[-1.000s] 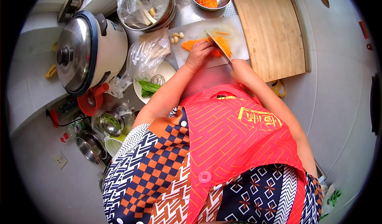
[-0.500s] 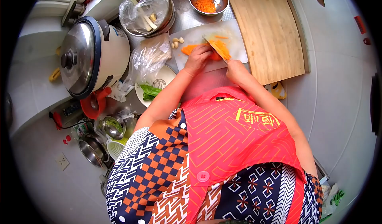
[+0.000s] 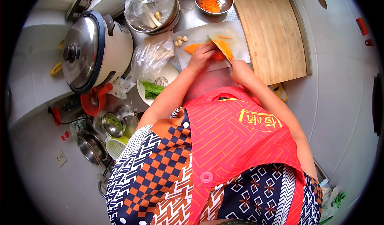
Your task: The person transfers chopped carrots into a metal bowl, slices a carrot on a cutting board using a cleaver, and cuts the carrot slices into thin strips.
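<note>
My left hand (image 3: 202, 58), its fingers curled and closed, presses sliced carrot (image 3: 192, 48) onto the white cutting board (image 3: 240, 33). In my right hand (image 3: 241, 71) is the handle of a kitchen knife (image 3: 221, 49), its blade slanting up to the left beside my left fingertips. Orange carrot shreds (image 3: 226, 46) lie along the blade's right side. Several peeled garlic cloves (image 3: 179, 42) sit near the board's left edge. My left fingers partly hide the carrot under them.
Beyond the board stands a metal bowl (image 3: 229, 10) with shredded carrot. A wooden board (image 3: 272, 33) is on the right. To the left are a bag-topped steel pot (image 3: 174, 19), a plate (image 3: 170, 74) with green leaves (image 3: 152, 90), and a large rice cooker (image 3: 120, 45).
The whole view has shifted slightly, with the counter things a little further right. Both hands keep about the same places on the carrot and knife.
</note>
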Action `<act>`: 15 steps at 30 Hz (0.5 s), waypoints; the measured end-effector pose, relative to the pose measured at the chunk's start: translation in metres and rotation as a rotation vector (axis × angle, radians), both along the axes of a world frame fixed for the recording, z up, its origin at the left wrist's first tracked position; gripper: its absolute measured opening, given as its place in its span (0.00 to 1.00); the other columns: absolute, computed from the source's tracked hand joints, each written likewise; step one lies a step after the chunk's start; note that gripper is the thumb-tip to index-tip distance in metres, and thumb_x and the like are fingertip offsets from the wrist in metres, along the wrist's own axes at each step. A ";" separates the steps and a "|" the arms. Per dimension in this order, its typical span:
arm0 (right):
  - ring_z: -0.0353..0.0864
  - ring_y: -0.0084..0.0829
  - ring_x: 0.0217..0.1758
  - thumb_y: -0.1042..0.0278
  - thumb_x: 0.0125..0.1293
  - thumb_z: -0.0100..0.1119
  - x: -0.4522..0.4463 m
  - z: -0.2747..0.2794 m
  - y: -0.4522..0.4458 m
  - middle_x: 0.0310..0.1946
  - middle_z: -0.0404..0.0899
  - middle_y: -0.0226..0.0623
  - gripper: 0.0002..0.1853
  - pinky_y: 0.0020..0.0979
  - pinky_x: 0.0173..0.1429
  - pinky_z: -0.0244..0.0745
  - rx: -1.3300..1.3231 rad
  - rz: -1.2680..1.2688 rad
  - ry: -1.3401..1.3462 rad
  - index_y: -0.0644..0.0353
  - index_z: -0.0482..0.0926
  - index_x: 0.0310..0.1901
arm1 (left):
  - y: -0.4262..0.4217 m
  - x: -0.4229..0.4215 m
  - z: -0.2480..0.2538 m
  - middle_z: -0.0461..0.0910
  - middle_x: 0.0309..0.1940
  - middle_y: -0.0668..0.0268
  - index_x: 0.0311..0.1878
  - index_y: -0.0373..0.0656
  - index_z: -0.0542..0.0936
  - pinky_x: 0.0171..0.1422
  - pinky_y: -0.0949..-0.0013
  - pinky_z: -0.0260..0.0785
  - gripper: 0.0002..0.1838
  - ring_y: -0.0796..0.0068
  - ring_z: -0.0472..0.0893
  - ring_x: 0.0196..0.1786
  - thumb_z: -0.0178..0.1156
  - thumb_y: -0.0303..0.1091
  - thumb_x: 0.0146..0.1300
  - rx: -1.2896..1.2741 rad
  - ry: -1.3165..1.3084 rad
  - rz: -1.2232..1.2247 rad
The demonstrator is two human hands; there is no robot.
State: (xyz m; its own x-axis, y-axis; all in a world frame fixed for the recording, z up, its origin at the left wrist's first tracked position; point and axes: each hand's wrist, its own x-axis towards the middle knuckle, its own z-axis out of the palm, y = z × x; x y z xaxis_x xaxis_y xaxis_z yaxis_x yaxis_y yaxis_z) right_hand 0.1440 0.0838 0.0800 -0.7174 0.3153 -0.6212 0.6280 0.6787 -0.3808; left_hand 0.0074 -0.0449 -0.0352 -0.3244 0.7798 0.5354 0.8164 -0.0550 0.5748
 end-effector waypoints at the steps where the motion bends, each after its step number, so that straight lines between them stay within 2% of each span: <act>1: 0.82 0.55 0.40 0.79 0.52 0.51 0.003 0.000 0.000 0.33 0.80 0.62 0.12 0.46 0.47 0.77 -0.009 0.011 0.025 0.73 0.80 0.37 | 0.001 0.000 -0.002 0.81 0.46 0.61 0.38 0.41 0.82 0.56 0.60 0.71 0.11 0.59 0.78 0.52 0.57 0.25 0.50 0.001 -0.009 -0.005; 3: 0.83 0.55 0.34 0.81 0.55 0.46 0.012 -0.005 0.003 0.29 0.79 0.63 0.12 0.47 0.40 0.79 -0.025 0.032 0.073 0.73 0.78 0.39 | 0.001 0.000 -0.005 0.81 0.46 0.61 0.38 0.41 0.82 0.55 0.60 0.71 0.11 0.59 0.79 0.51 0.58 0.25 0.49 0.008 -0.017 -0.009; 6: 0.80 0.60 0.41 0.81 0.55 0.46 0.024 -0.017 0.004 0.33 0.78 0.67 0.13 0.49 0.46 0.76 0.018 0.075 0.313 0.73 0.78 0.39 | 0.001 0.000 -0.004 0.81 0.44 0.60 0.39 0.40 0.82 0.53 0.62 0.73 0.11 0.59 0.80 0.49 0.58 0.24 0.50 0.019 0.010 0.004; 9: 0.76 0.63 0.46 0.81 0.55 0.46 0.026 0.002 0.002 0.36 0.76 0.68 0.13 0.51 0.49 0.73 -0.009 0.041 0.166 0.74 0.76 0.41 | 0.001 0.000 -0.006 0.82 0.44 0.60 0.39 0.40 0.82 0.54 0.61 0.73 0.11 0.59 0.79 0.49 0.58 0.24 0.49 0.014 -0.004 0.003; 15: 0.76 0.63 0.46 0.80 0.55 0.46 0.029 0.002 0.001 0.37 0.76 0.69 0.12 0.52 0.50 0.73 -0.009 0.016 0.165 0.74 0.77 0.39 | 0.000 0.001 -0.002 0.81 0.44 0.62 0.40 0.41 0.83 0.54 0.64 0.72 0.13 0.61 0.80 0.49 0.60 0.22 0.50 0.006 0.005 0.021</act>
